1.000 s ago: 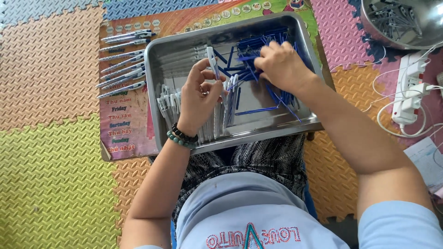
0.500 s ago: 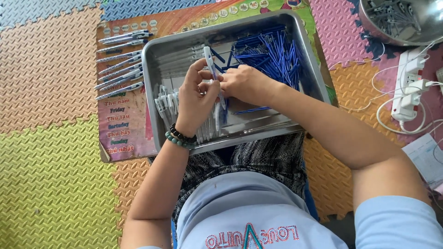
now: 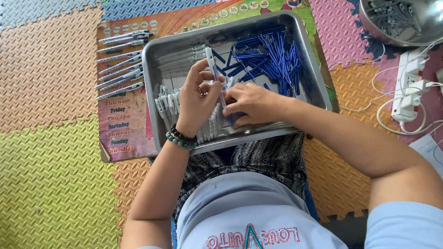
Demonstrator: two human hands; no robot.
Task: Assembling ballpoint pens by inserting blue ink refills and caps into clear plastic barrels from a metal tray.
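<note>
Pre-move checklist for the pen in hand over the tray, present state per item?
1. Pen barrel held: ok, the left hand has it upright over the metal tray.
2. Right hand at the barrel's lower end: ok, fingertips meet it.
3. Blue refill seated in the barrel: cannot tell, the hands hide the joint.
4. Blue refills in reach: ok, piled in the tray's far right.
5. White barrels stocked: ok, a row at the tray's near left.
6. Finished pens laid out: ok, in a row on the mat left of the tray.
</note>
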